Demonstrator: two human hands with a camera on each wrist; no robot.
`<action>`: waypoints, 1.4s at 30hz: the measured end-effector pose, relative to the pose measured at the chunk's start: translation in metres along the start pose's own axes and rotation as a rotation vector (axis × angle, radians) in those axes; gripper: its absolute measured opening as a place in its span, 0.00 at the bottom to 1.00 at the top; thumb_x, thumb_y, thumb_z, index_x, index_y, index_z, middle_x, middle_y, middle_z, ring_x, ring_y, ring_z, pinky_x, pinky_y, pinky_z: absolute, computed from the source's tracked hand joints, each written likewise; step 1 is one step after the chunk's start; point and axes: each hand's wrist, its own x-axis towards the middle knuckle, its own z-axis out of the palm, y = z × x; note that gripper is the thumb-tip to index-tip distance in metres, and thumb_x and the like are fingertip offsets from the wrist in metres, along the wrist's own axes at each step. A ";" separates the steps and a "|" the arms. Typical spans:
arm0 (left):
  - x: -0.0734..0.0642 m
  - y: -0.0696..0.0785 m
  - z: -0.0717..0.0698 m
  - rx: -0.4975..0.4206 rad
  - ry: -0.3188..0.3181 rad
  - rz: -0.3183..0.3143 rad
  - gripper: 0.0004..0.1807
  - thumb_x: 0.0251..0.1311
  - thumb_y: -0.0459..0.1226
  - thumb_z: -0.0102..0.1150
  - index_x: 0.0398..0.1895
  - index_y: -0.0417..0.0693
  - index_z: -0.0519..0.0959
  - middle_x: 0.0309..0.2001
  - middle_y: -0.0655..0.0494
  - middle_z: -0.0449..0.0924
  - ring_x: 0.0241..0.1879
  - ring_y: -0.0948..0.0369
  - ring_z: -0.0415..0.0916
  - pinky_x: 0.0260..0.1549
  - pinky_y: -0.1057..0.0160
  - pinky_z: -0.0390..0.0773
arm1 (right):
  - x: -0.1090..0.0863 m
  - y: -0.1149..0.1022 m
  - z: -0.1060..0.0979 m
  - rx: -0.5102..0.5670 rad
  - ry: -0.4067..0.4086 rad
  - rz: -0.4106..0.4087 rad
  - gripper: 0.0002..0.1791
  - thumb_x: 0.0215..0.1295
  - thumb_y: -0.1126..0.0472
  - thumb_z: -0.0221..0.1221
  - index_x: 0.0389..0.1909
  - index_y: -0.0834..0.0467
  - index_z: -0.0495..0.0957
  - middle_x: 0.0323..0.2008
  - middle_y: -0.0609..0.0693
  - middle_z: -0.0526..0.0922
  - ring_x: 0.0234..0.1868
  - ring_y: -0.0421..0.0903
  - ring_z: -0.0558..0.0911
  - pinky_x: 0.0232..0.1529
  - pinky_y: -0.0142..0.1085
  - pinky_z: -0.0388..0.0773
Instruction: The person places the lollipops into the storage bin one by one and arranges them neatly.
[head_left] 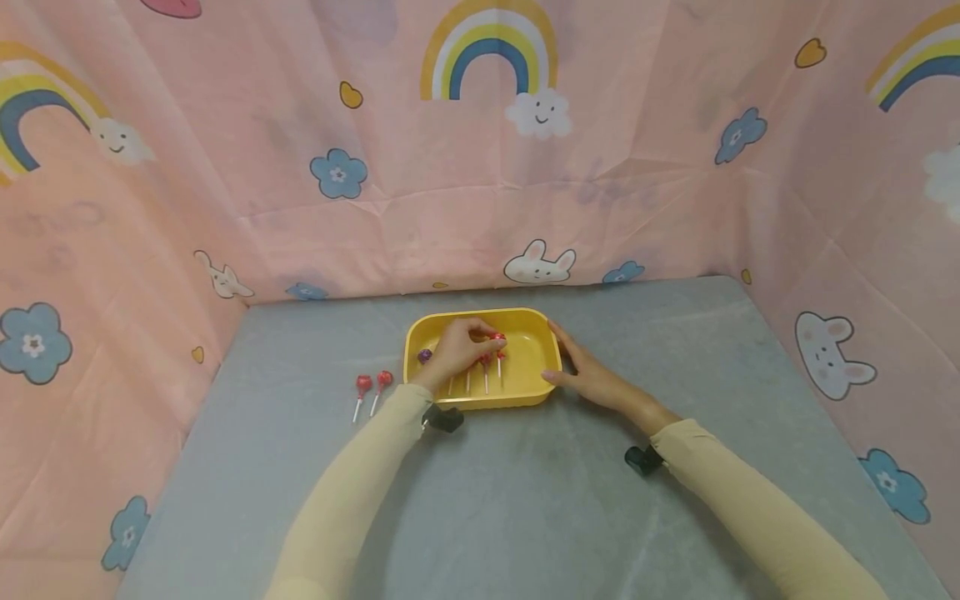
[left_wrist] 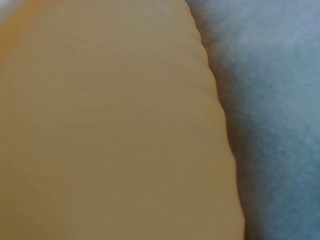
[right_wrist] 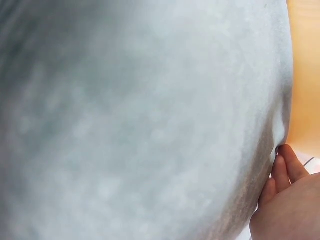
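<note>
Left of centre: two red lollipops on the surface, just beside the yellow tray; a sweep of the left sleeve could roll them. Purple lollipop in the tray's left end. Mid-frame, our left hand pinches a red-headed lollipop near its head, inside the tray; a slack pinch could let it twist. Other sticks show beneath, heads partly hidden; dipping the hand might skew them. Right of centre, our right hand is spread, thumb and fingers against the tray's right end; overpushing could slide it.
</note>
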 end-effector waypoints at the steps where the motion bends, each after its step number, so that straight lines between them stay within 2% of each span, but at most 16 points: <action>1: 0.000 0.000 0.000 0.000 -0.003 0.000 0.15 0.56 0.44 0.71 0.42 0.44 0.85 0.38 0.49 0.88 0.23 0.64 0.81 0.24 0.70 0.80 | 0.000 0.000 0.000 0.001 0.001 -0.001 0.51 0.68 0.41 0.58 0.78 0.32 0.31 0.81 0.54 0.42 0.80 0.61 0.44 0.75 0.69 0.42; 20: -0.001 0.000 0.002 0.050 -0.035 0.039 0.14 0.56 0.45 0.71 0.39 0.45 0.87 0.37 0.51 0.87 0.22 0.61 0.81 0.22 0.68 0.80 | 0.000 0.000 0.000 0.006 0.006 -0.001 0.51 0.68 0.41 0.59 0.78 0.32 0.31 0.81 0.53 0.41 0.81 0.60 0.44 0.75 0.68 0.41; 30: 0.001 -0.004 0.005 0.222 0.016 0.103 0.13 0.55 0.46 0.72 0.39 0.48 0.88 0.40 0.53 0.84 0.36 0.63 0.75 0.36 0.70 0.75 | 0.002 0.001 0.002 -0.004 0.007 0.011 0.52 0.67 0.40 0.59 0.78 0.32 0.30 0.81 0.53 0.42 0.81 0.59 0.44 0.75 0.67 0.42; 35: 0.000 -0.002 0.005 0.257 -0.007 0.111 0.14 0.55 0.47 0.72 0.39 0.49 0.89 0.38 0.55 0.85 0.37 0.60 0.75 0.40 0.65 0.75 | 0.002 0.001 0.001 -0.006 0.008 0.005 0.52 0.67 0.40 0.58 0.78 0.32 0.30 0.81 0.54 0.43 0.81 0.60 0.45 0.75 0.67 0.42; 42: 0.000 -0.001 0.006 0.322 -0.034 0.098 0.13 0.55 0.50 0.71 0.38 0.53 0.89 0.37 0.59 0.84 0.39 0.61 0.74 0.45 0.62 0.75 | -0.001 -0.001 0.000 -0.006 0.009 -0.003 0.51 0.68 0.41 0.58 0.78 0.33 0.30 0.81 0.54 0.43 0.81 0.60 0.45 0.75 0.68 0.42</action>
